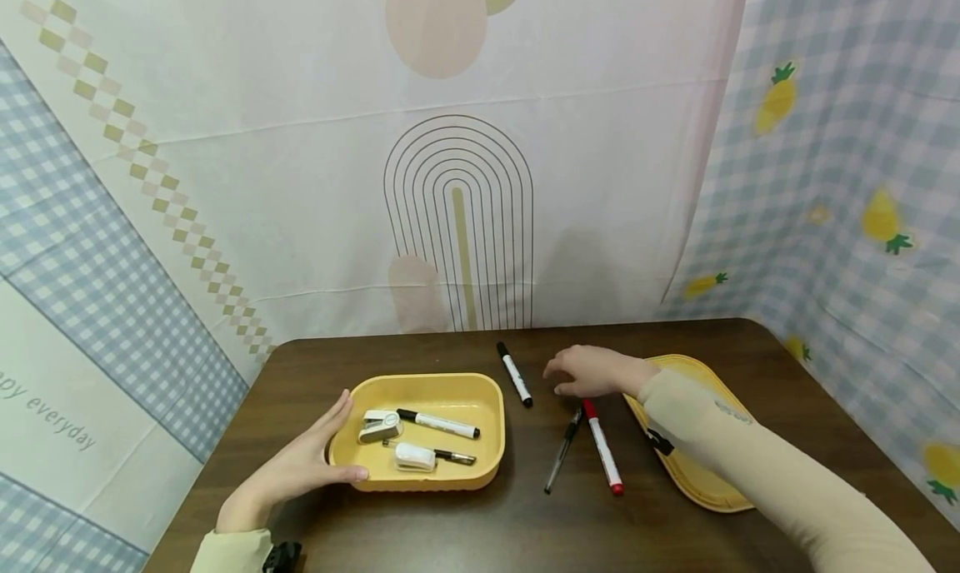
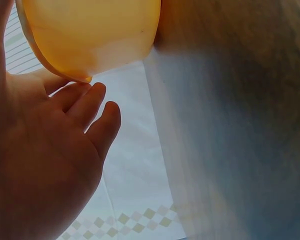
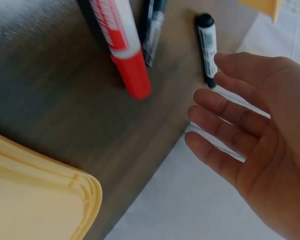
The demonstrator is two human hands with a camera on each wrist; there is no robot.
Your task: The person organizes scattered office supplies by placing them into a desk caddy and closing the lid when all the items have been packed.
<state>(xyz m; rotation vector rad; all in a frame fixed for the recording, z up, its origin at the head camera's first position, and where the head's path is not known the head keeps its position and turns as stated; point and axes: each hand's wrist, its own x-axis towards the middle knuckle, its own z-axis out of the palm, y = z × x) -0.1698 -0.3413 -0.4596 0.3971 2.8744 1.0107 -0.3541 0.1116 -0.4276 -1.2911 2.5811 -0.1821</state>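
Note:
My left hand (image 1: 303, 459) spans the left end of a yellow bin (image 1: 491, 473), fingers nearly straight along its rim and thumb at the near corner. Inside the bin lie a small grey-and-white stapler (image 1: 380, 426), a black-capped white marker (image 1: 442, 424), a black pen (image 1: 455, 457) and a white rounded object (image 1: 415, 457). Above the tabletop hovers my right hand (image 1: 592, 371), fingers loosely bent and holding nothing. A black-capped marker (image 1: 515, 376) lies to its left. Below it are a black pen (image 1: 564, 452) and a red-capped marker (image 1: 603, 450); the right wrist view shows the red cap (image 3: 135, 80) closely.
A yellow lid or shallow tray (image 1: 701, 490) rests at the right, partly covered by my right forearm. The brown table (image 1: 420, 531) has a patterned cloth (image 1: 600, 181) hanging behind its far edge.

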